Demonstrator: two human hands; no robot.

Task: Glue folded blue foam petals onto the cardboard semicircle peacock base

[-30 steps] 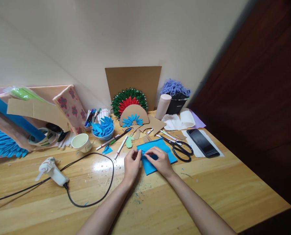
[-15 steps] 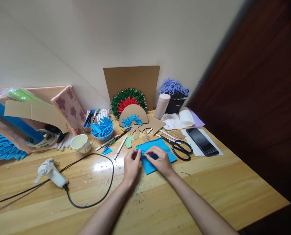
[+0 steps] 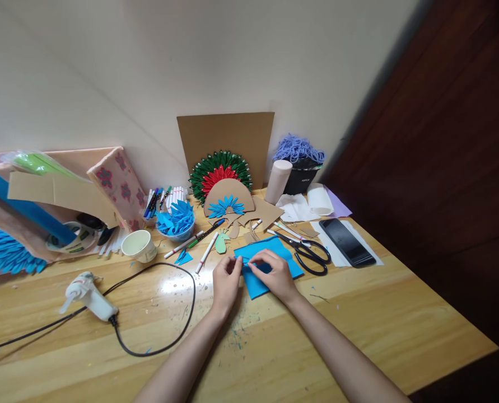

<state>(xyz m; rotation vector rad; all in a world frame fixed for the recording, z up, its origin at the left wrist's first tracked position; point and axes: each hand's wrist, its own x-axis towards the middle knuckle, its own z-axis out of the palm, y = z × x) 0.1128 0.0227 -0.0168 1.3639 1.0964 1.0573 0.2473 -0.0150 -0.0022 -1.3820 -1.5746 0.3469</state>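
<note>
My left hand [image 3: 225, 284] and my right hand [image 3: 278, 276] meet over a folded blue sheet [image 3: 255, 288] on the table. Both are closed in a pinch, thumb against fingers. Between the fingertips is a small blue piece [image 3: 245, 261], thin and of the same colour as the sheet; its exact shape is hard to make out. Black-handled scissors [image 3: 314, 257] lie beside the sheet's right side, their blades over its far corner. Behind my hands, a cardboard half-disc [image 3: 229, 190] carries a fan of blue petals [image 3: 226, 206].
To the left lie a white glue gun [image 3: 90, 296] with a looping black cord [image 3: 194, 291], a paper cup [image 3: 139, 246] and a bowl of blue pieces [image 3: 175, 221]. Markers [image 3: 207, 253] and cardboard scraps [image 3: 261, 212] spread behind. At right is a phone [image 3: 345, 242].
Almost nothing differs. Both hands stay in place over the blue sheet, with only a slight shift of the fingertips and the small blue piece.
</note>
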